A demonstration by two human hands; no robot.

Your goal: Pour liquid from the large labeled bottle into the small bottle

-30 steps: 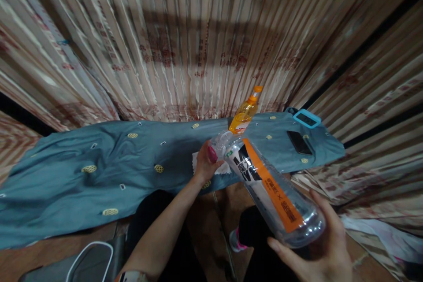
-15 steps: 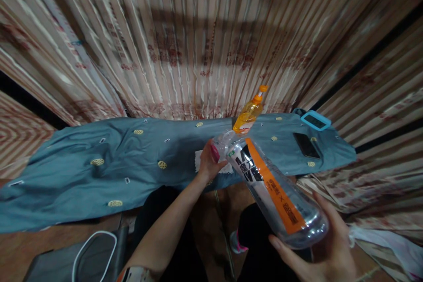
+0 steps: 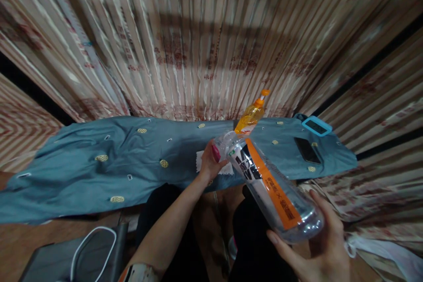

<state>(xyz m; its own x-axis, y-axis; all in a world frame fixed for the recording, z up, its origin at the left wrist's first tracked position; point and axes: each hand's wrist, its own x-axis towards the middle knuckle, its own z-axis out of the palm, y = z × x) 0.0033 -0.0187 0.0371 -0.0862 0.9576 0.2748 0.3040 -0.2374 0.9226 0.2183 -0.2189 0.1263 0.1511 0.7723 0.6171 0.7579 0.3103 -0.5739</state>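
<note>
Bottle [image 3: 267,185], big and clear with an orange strip and a black-and-white label, lies tilted across my lap, its base low toward my right and its neck up toward the table. My right hand [image 3: 317,251] cups the base from below, fingers curled up around the rounded end, thumb on the near side. My left hand [image 3: 209,164] is closed around the neck end; whether it grips a cap I cannot tell, since my fingers hide the mouth. Behind all this hangs a striped curtain [image 3: 185,44], filling the back of the view. A blue cloth [image 3: 99,163] with small yellow patches covers the table [image 3: 20,246] in front of me. On the cloth, just beyond the neck, stands an orange bottle [image 3: 250,116] with a spout cap, leaning slightly. A white wipe [image 3: 201,161] lies on the cloth right under my left hand. Farther right on the cloth rest a black phone [image 3: 307,150] and, near it at the back edge, a small device in a light blue case [image 3: 316,126].
</note>
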